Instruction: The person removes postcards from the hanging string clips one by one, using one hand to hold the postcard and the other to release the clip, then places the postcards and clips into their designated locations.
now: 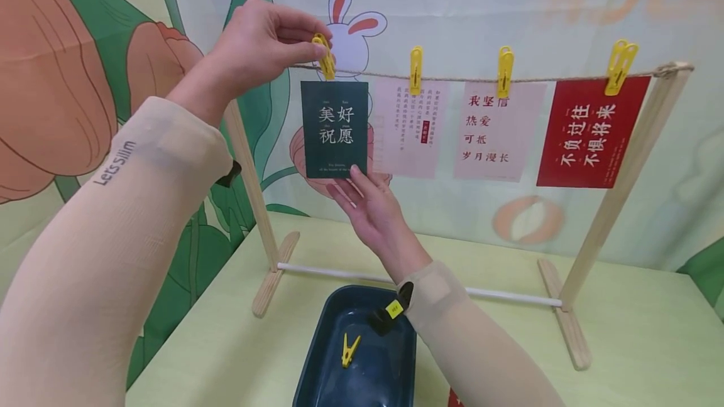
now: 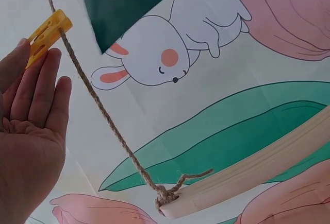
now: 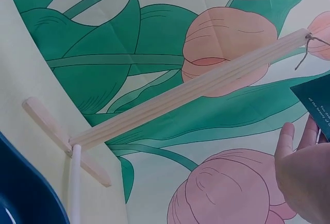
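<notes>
My left hand (image 1: 254, 49) pinches a yellow clothespin (image 1: 325, 58) between thumb and fingers at the rope (image 2: 103, 108). In the left wrist view the clothespin's jaws sit over the rope. Just below it stands a dark green card (image 1: 336, 156) with white writing, its top edge right at the clothespin's tip. My right hand (image 1: 376, 209) holds this card by its lower edge, thumb in front and fingers partly hidden behind. Farther right, yellow clothespins (image 1: 415, 71) hold two pale pink cards (image 1: 500, 137) and a red card (image 1: 591, 137) on the rope.
The rope runs between wooden posts (image 1: 628, 187) on feet, joined low down by a white rod (image 1: 509, 297). A dark blue tray (image 1: 317, 357) with one yellow clothespin (image 1: 349, 352) stands in front. Behind hangs a printed backdrop (image 1: 452, 30) with tulips and a rabbit.
</notes>
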A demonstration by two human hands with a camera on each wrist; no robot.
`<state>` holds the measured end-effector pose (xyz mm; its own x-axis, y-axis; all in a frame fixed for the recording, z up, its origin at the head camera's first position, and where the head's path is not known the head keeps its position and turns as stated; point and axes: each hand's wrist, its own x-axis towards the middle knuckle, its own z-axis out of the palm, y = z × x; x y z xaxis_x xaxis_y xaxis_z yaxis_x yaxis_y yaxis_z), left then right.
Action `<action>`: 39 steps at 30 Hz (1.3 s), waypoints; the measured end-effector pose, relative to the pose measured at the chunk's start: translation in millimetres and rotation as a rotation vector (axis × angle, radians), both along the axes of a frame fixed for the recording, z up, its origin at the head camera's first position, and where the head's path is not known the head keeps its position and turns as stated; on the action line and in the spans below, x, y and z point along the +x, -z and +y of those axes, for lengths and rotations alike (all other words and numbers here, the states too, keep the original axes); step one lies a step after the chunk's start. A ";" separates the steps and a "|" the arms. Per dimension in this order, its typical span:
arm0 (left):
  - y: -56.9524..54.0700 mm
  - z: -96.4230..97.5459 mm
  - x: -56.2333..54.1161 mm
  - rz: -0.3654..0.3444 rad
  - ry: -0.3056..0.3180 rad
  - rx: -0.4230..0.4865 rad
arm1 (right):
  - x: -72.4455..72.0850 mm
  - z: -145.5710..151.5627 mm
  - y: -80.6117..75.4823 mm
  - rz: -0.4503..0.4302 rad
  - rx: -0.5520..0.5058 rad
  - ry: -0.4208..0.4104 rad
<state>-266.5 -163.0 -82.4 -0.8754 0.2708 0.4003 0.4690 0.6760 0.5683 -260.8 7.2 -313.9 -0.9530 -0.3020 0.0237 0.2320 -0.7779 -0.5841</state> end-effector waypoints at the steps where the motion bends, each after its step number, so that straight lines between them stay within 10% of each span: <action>1: -0.6 0.1 0.2 0.007 -0.002 0.009 | 0.3 0.8 1.1 0.001 0.011 -0.004; 18: -2.1 10.2 16.9 0.021 -0.010 0.022 | 14.4 27.3 33.0 0.003 0.185 0.009; 39: 27.4 19.6 40.5 -0.055 -0.068 -0.061 | 40.7 45.5 56.4 -0.022 0.321 -0.044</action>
<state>-226.0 -143.4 -109.8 -0.9127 0.2329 0.3358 0.3905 0.7392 0.5488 -220.1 52.8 -370.3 -0.9381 -0.3318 -0.0996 0.2765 -0.5439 -0.7923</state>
